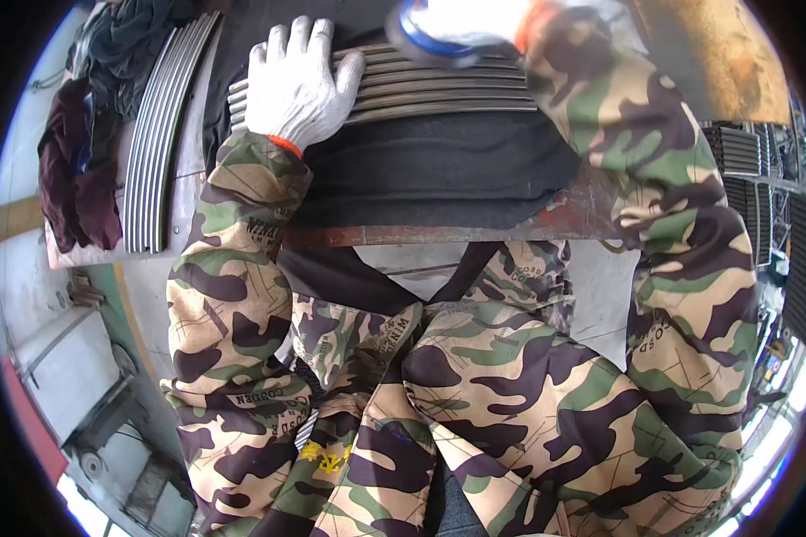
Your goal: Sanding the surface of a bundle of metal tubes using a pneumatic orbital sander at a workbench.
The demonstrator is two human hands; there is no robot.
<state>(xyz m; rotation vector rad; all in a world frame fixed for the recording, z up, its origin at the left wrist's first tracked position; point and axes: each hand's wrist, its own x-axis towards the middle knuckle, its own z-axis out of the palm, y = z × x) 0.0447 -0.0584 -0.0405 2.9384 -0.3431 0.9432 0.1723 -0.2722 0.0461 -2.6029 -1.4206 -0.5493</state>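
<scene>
My left hand (297, 85), in a white knit glove with an orange cuff, lies flat with its fingers spread on the left part of a row of metal rods (439, 94). The rods lie side by side, crosswise on a black cloth (430, 166). Over their far right part is my right hand (488, 20), also gloved in white and smeared by motion. It grips a round, blue-rimmed thing (421, 40), whose exact kind is too blurred to tell. The right fingers are mostly hidden at the upper edge.
Another row of metal rods (166, 143) lies on the table's left side, beside dark crumpled cloths (79, 179). The table's reddish front edge (394, 234) is close to my body. Stacked metal pieces (748, 188) stand at the right. A tan board (725, 58) is at the far right.
</scene>
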